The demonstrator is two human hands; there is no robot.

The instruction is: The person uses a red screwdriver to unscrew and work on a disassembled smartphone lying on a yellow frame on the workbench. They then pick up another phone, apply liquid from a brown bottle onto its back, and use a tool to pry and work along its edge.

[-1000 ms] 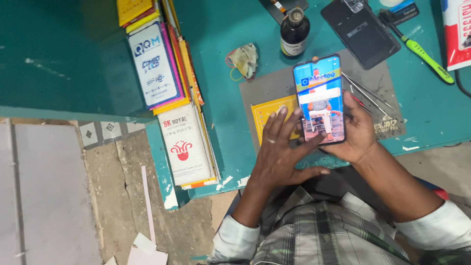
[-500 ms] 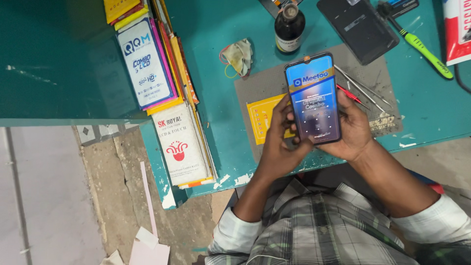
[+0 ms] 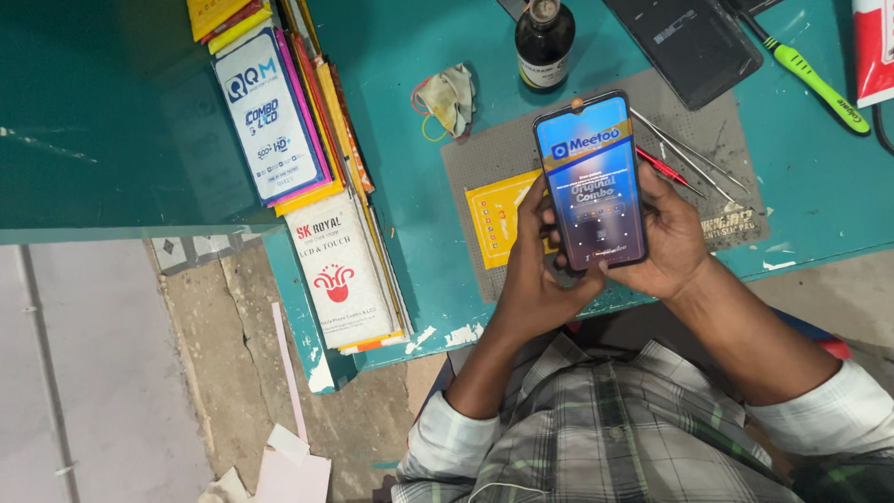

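I hold a smartphone (image 3: 592, 179) upright over the grey work mat (image 3: 484, 154), its front covered by a blue printed protective film. My right hand (image 3: 669, 237) cradles the phone's right edge and back. My left hand (image 3: 533, 265) grips its left edge and lower part, fingers curled against the side. A yellow card (image 3: 495, 214) lies on the mat just left of the phone. Metal tweezers (image 3: 691, 154) and a red-handled tool (image 3: 663, 168) lie on the mat to the right of the phone.
A dark glass bottle (image 3: 545, 42) stands behind the mat beside a crumpled mask (image 3: 451, 97). A black case (image 3: 697, 42) and a green-handled tool (image 3: 812, 74) lie at back right. Stacked flat boxes (image 3: 307, 168) fill the teal table's left side. Concrete floor lies below the table edge (image 3: 317, 363).
My left hand has moved from the phone's face to its left edge and now grips it. The phone sits more upright and closer in view.
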